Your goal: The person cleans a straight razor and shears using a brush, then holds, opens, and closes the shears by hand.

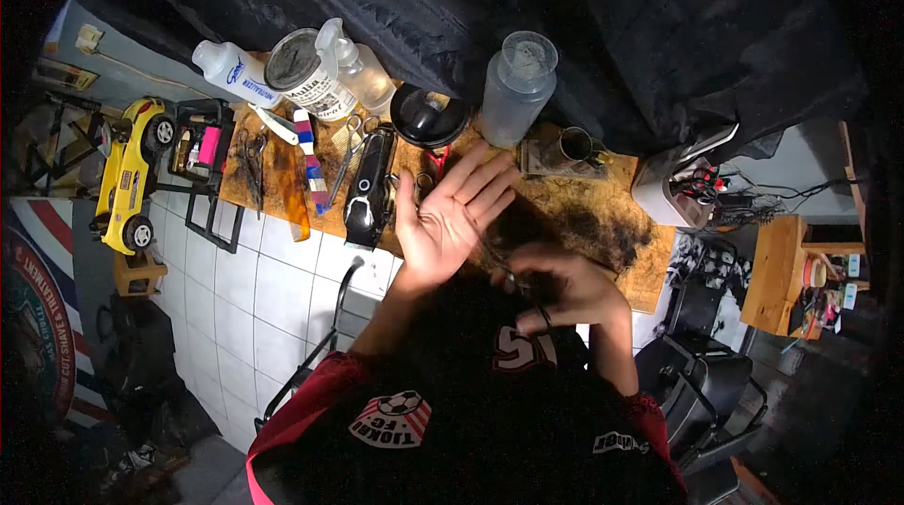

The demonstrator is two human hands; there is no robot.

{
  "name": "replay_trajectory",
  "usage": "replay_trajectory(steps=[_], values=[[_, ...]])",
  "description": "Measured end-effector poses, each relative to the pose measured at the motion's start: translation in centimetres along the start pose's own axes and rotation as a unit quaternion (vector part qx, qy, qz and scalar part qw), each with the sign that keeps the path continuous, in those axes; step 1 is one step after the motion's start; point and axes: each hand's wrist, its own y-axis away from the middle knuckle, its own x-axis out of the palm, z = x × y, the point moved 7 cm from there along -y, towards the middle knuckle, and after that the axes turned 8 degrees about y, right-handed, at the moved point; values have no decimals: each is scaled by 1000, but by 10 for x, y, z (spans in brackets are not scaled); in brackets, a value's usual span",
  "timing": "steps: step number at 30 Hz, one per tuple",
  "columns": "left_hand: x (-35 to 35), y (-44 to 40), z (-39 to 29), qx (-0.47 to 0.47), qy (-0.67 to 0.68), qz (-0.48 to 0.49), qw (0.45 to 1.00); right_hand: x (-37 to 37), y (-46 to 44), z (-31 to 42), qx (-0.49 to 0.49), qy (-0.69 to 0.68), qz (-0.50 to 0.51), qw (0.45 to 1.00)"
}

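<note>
My left hand (pixel 441 227) is held palm up over the front of the wooden table, fingers stretched out and holding nothing. Beside it, my right hand (pixel 570 287) is closed around a pair of scissors (pixel 509 276). Their dark finger loops show near my thumb, and the blades point toward my left palm but are hard to make out against the dark background. Just left of my left hand lies a black hair clipper (pixel 367 190). Dark hair clippings (pixel 603 227) are scattered on the table beyond my right hand.
On the table (pixel 654 270) stand a clear plastic jar (pixel 518 96), a spray bottle (pixel 365 81), a labelled tub (pixel 306 77) and a white bottle (pixel 235 72). More scissors (pixel 252 166) and a striped strip (pixel 309 152) lie left. A tool holder (pixel 673 190) stands right, near a black chair (pixel 702 383).
</note>
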Motion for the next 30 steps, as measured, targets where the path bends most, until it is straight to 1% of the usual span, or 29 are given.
replay_trajectory(steps=[1, 2, 3, 4, 5, 7, 8, 9, 11, 12, 13, 14, 15, 16, 17, 18, 19, 20, 21, 22, 23, 24, 25, 27, 28, 30], values=[[2, -1, -1, 4, 2, 1, 1000, 5, -3, -6, 0, 3, 4, 1000], [3, -2, 5, -39, 73, -17, 996, 20, -7, 4, -73, -198, 53, 976], [5, -1, 11, -81, 144, -34, 986, 29, -8, 16, -141, -389, 100, 905], [6, -1, 13, -102, 200, -52, 973, 36, -9, 18, -146, -462, 86, 871], [9, 0, 14, -98, 203, -50, 973, 39, -10, 23, -142, -461, 89, 871], [14, 0, 22, -141, 148, -34, 978, 41, -16, 25, -65, -503, 72, 859], [16, 2, 24, -149, 131, -9, 980, 43, -18, 21, -150, -461, 96, 870], [16, 2, 24, -146, 131, -7, 981, 48, -21, 12, -149, -460, 99, 870], [19, 3, 27, -166, 190, -3, 968, 52, -16, 20, -272, -446, 158, 838], [16, 3, 27, -165, 153, 0, 974, 52, -17, 23, -243, -419, 159, 860], [18, 3, 28, -166, 155, 0, 974, 50, -16, 49, -242, -419, 158, 861], [18, 3, 29, -174, 74, -21, 982, 43, -23, 66, -112, -465, 64, 876], [15, 4, 29, -180, -8, -42, 983, 39, -25, 62, 20, -498, -32, 866], [11, 5, 30, -183, 0, -33, 982, 43, -24, 40, 20, -498, -33, 866], [5, 6, 32, -183, 0, -33, 983, 51, -22, 15, -91, -496, 30, 863], [1, 6, 32, -179, -70, -1, 981, 56, -17, 6, -202, -486, 94, 845], [3, 8, 32, -173, -139, 29, 975, 58, -17, 1, -202, -486, 95, 845], [6, 12, 34, -185, -64, 9, 981, 60, -17, -3, -200, -475, 87, 853], [6, 14, 35, -186, -64, 9, 980, 61, -16, -5, -197, -463, 76, 861], [7, 16, 37, -189, -39, 10, 981, 54, -12, 20, -197, -462, 75, 861], [7, 18, 39, -192, -15, 11, 981, 43, -12, 46, -62, -432, 9, 900], [4, 19, 40, -185, -18, 5, 983, 36, -8, 50, 75, -392, -57, 915], [4, 19, 41, -186, -17, 5, 982, 38, -9, 49, 75, -392, -58, 915], [10, 20, 39, -157, 54, 36, 985, 38, -11, 52, 10, -376, -65, 924], [7, 20, 41, -158, 54, 36, 985, 40, -11, 47, 10, -376, -66, 924], [-1, 20, 41, -137, 112, 44, 983, 50, -13, 36, 15, -401, -23, 916]])
